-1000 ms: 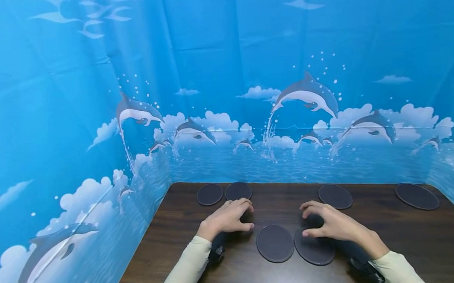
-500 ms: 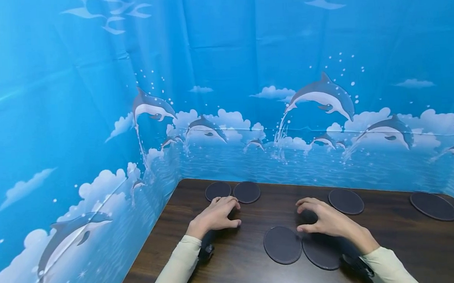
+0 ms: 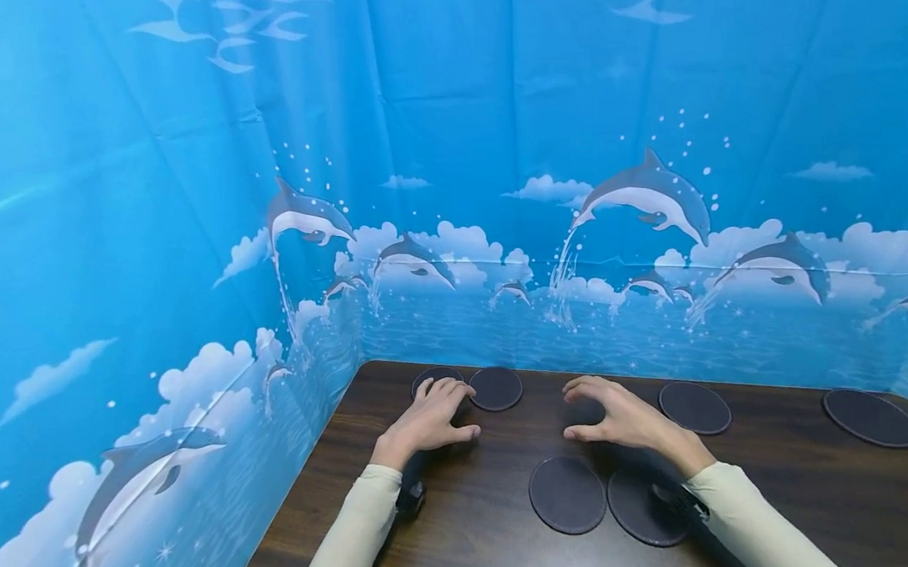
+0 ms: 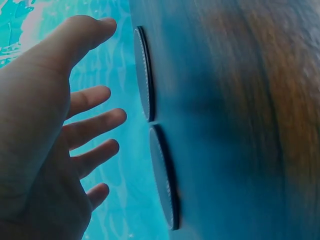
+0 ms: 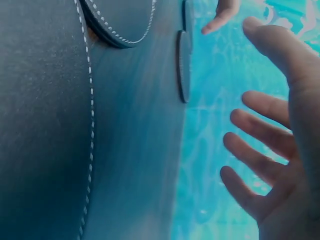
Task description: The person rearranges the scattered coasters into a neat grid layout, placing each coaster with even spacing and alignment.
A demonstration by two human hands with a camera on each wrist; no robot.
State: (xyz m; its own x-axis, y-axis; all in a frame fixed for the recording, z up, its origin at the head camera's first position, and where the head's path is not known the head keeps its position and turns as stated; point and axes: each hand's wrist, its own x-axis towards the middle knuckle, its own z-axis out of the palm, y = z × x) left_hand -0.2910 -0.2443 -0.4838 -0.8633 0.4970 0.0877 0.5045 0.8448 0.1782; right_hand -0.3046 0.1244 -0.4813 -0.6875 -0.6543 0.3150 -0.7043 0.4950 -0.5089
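Observation:
Round dark coasters with pale stitching lie flat on the wooden table. My left hand (image 3: 429, 416) hovers in front of the back-left pair, its fingers spread and holding nothing. It partly hides the left coaster (image 3: 436, 375) of that pair; the right coaster (image 3: 496, 390) shows whole. In the left wrist view both coasters stand beyond the fingertips (image 4: 117, 116). My right hand (image 3: 627, 415) is above the table, behind the front pair, with a gap between thumb and fingers. Below it lie the front-left coaster (image 3: 567, 495) and the front-right coaster (image 3: 636, 502), the latter partly covered by the wrist.
Another coaster (image 3: 694, 408) lies to the right of my right hand, and one more (image 3: 872, 417) near the back-right corner. A blue dolphin-print curtain (image 3: 449, 150) rises behind and to the left of the wooden table (image 3: 477, 516).
The head view has turned slightly left. My left hand has moved left from the middle toward the back-left coasters. My right hand has moved left and farther back, off the front-right coaster.

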